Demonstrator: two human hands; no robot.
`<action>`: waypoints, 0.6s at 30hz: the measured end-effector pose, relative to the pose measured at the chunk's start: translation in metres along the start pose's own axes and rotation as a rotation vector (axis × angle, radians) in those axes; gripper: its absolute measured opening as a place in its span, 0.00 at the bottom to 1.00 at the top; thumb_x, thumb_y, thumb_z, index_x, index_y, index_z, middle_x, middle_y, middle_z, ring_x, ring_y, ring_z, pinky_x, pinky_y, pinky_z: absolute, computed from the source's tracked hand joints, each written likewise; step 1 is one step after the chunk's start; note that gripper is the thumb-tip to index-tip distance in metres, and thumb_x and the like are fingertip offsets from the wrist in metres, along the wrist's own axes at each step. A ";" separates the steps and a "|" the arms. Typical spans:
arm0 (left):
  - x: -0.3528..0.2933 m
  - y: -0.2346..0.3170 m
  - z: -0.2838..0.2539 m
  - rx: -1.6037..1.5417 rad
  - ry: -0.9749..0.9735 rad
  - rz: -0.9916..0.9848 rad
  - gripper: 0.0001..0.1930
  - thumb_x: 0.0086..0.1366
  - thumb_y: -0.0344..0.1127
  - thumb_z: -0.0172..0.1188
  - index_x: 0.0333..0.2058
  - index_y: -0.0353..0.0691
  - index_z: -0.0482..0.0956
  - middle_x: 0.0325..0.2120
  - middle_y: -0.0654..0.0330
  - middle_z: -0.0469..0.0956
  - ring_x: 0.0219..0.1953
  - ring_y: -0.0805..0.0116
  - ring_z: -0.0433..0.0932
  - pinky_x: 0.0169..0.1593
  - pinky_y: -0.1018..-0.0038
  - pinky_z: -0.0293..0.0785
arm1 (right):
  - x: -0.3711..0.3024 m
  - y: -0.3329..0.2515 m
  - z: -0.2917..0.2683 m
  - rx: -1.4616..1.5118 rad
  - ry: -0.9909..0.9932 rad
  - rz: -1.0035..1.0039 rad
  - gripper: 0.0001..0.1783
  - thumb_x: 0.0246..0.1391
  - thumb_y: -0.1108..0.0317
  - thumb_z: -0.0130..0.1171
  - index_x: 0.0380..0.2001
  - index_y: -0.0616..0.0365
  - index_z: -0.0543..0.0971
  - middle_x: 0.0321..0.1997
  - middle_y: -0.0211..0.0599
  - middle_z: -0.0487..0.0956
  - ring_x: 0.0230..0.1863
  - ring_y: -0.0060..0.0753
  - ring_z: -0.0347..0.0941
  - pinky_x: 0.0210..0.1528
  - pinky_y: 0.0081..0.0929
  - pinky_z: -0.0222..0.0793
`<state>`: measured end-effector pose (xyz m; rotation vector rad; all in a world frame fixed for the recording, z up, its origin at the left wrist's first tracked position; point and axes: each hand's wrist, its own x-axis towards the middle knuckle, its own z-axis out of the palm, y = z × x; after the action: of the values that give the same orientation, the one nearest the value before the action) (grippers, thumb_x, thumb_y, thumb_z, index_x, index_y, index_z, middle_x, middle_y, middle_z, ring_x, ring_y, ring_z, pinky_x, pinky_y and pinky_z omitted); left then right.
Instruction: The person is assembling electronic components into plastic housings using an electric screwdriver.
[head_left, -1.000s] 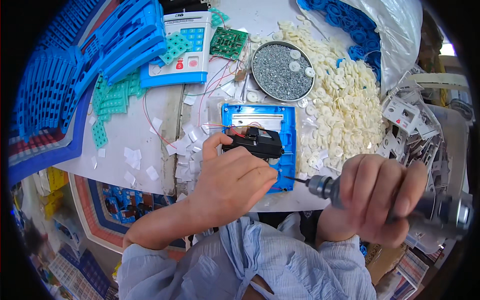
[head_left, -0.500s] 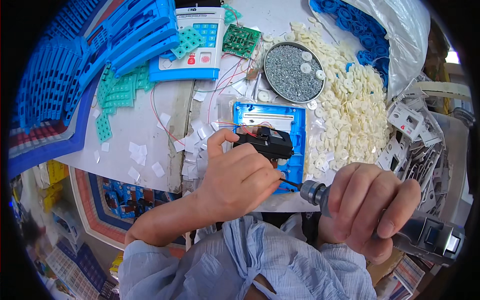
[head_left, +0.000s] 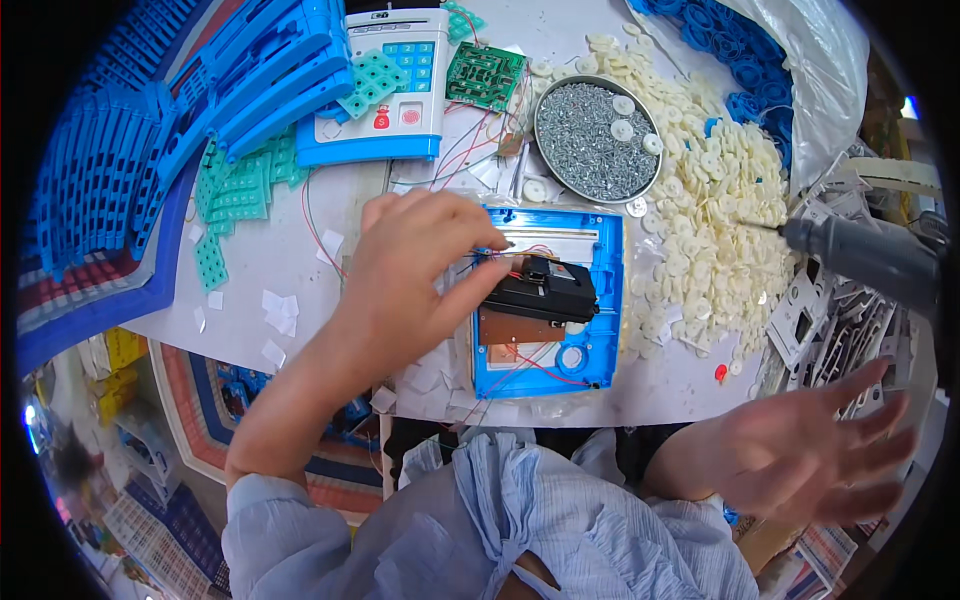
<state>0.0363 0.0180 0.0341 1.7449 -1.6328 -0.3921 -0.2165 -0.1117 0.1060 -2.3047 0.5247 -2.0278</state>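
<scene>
1 blue case (head_left: 608, 350) lies open side up near the counter's (head_left: 245, 300) front edge. 1 black box (head_left: 545, 298) sits slightly askew across its middle, above 1 brown board (head_left: 505, 330). The grey driver (head_left: 868, 258), tip pointing left, shows toward the counter's right edge.

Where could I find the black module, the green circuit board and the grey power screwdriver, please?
Black module (head_left: 545, 301): head view, middle of its casing.
Green circuit board (head_left: 487, 77): head view, middle of its face.
Grey power screwdriver (head_left: 868, 258): head view, its body.
</scene>
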 end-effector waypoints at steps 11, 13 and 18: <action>0.042 -0.011 -0.005 -0.250 -0.316 0.009 0.08 0.57 0.31 0.70 0.33 0.34 0.83 0.31 0.55 0.82 0.34 0.56 0.79 0.41 0.66 0.73 | -0.041 0.020 0.066 0.339 -1.148 0.536 0.11 0.45 0.68 0.71 0.33 0.59 0.83 0.35 0.40 0.83 0.41 0.45 0.77 0.45 0.38 0.73; 0.043 -0.012 -0.005 -0.242 -0.330 -0.002 0.08 0.56 0.32 0.70 0.33 0.34 0.83 0.30 0.54 0.82 0.34 0.56 0.79 0.40 0.66 0.73 | -0.035 0.021 0.072 0.336 -1.236 0.472 0.12 0.45 0.69 0.71 0.35 0.60 0.83 0.36 0.38 0.83 0.39 0.40 0.77 0.42 0.35 0.72; 0.043 -0.010 -0.007 -0.242 -0.383 -0.029 0.09 0.55 0.32 0.69 0.33 0.34 0.83 0.30 0.54 0.82 0.33 0.56 0.80 0.39 0.66 0.75 | -0.030 0.014 0.071 0.316 -1.271 0.487 0.13 0.45 0.65 0.69 0.33 0.59 0.82 0.33 0.40 0.82 0.38 0.47 0.76 0.43 0.40 0.73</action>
<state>0.0555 -0.0217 0.0425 1.5782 -1.7341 -0.9444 -0.1541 -0.1313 0.0631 -2.3372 0.4942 -0.2240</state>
